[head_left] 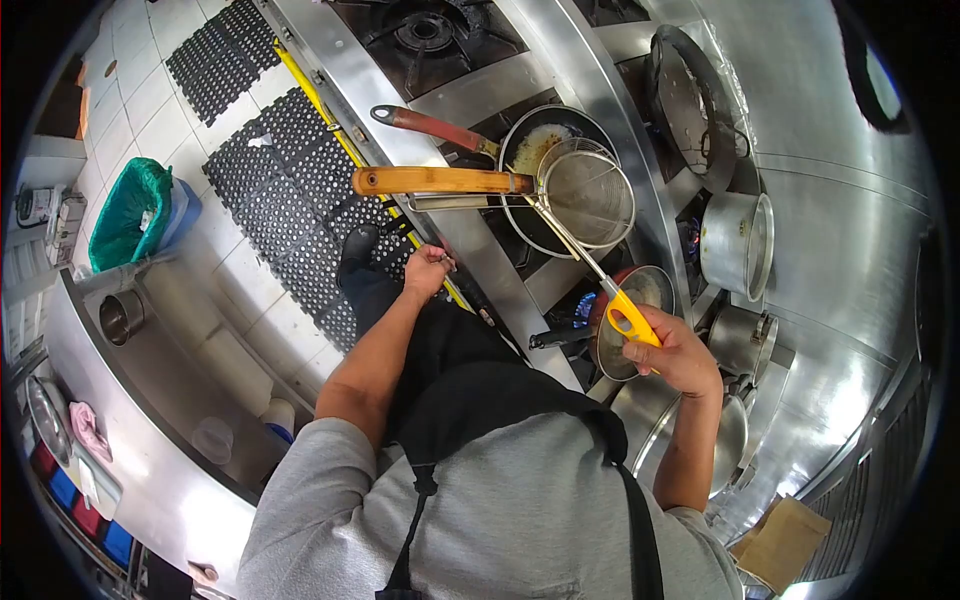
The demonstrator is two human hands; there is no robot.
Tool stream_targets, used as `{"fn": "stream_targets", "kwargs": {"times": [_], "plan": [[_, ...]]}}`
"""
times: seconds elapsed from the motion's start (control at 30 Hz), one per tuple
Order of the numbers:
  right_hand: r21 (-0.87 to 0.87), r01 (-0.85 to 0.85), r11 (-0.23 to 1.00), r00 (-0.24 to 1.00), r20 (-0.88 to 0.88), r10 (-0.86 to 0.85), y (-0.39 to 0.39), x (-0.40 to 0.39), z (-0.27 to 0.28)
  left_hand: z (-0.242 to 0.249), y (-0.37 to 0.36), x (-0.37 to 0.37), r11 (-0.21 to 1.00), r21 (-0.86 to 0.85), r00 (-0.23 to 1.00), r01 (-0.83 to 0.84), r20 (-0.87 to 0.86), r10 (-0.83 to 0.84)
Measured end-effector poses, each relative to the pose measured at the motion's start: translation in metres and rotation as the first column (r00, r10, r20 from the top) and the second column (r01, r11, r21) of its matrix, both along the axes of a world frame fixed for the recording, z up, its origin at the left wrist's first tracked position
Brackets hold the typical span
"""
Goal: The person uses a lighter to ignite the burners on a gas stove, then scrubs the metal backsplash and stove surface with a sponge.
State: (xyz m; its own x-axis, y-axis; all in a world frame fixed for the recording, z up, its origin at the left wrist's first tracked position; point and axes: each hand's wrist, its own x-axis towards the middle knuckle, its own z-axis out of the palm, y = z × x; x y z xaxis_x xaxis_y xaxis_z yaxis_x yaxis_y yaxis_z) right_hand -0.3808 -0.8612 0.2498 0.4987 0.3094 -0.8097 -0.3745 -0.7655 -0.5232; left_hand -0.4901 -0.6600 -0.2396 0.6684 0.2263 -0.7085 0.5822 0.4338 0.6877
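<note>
My right hand [680, 352] grips a yellow long-reach lighter [630, 318]. Its metal rod points up and left, toward a dark frying pan [513, 128] with a red handle. Over that pan rests a round mesh strainer [590, 195] with a wooden handle, covering part of the pale food inside. At the stove's front panel, my left hand [430, 268] has its fingers pinched on a small stove knob [447, 262]. Close to the lighter, a red-rimmed pan [655, 290] with a black handle sits beside a blue flame [585, 308].
Behind stand a large blackened pan [690, 110] and several metal pots, including a tall pot [735, 240] with a flame beside it. A yellow rail [320, 100] runs along the stove front. Black rubber mats [290, 170] and a green-lined bin [130, 215] are on the floor.
</note>
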Motion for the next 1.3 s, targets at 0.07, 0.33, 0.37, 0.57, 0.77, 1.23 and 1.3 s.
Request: {"fn": "stream_targets", "kwargs": {"times": [0.07, 0.33, 0.37, 0.57, 0.77, 1.23, 1.3], "plan": [[0.004, -0.004, 1.0, 1.0, -0.004, 0.004, -0.001, 0.001, 0.0, -0.002, -0.001, 0.001, 1.0, -0.024, 1.0, -0.014, 0.015, 0.015], [0.024, 0.007, 1.0, 1.0, 0.0, -0.007, -0.002, -0.003, 0.002, 0.003, 0.002, 0.003, 0.998, -0.06, 1.0, -0.013, 0.003, 0.013], [0.017, 0.003, 1.0, 1.0, 0.001, -0.003, -0.002, -0.003, 0.002, 0.002, 0.002, 0.003, 0.998, -0.067, 1.0, -0.012, 0.0, 0.012], [0.009, 0.025, 1.0, 1.0, 0.016, -0.025, 0.0, -0.006, 0.001, -0.008, 0.004, 0.001, 0.992, -0.116, 0.998, 0.057, 0.021, -0.055], [0.037, 0.018, 0.999, 1.0, -0.024, -0.017, -0.006, -0.006, -0.002, 0.001, 0.007, 0.002, 0.986, -0.161, 0.999, 0.04, -0.016, -0.043], [0.023, -0.016, 1.0, 0.999, -0.028, 0.016, -0.004, -0.007, -0.004, 0.001, -0.004, -0.003, 0.991, -0.125, 0.999, -0.037, 0.026, 0.041], [0.059, -0.006, 0.998, 0.996, -0.09, 0.011, -0.001, -0.002, -0.004, -0.011, -0.007, -0.01, 0.995, -0.092, 0.998, -0.048, 0.035, 0.052]]}}
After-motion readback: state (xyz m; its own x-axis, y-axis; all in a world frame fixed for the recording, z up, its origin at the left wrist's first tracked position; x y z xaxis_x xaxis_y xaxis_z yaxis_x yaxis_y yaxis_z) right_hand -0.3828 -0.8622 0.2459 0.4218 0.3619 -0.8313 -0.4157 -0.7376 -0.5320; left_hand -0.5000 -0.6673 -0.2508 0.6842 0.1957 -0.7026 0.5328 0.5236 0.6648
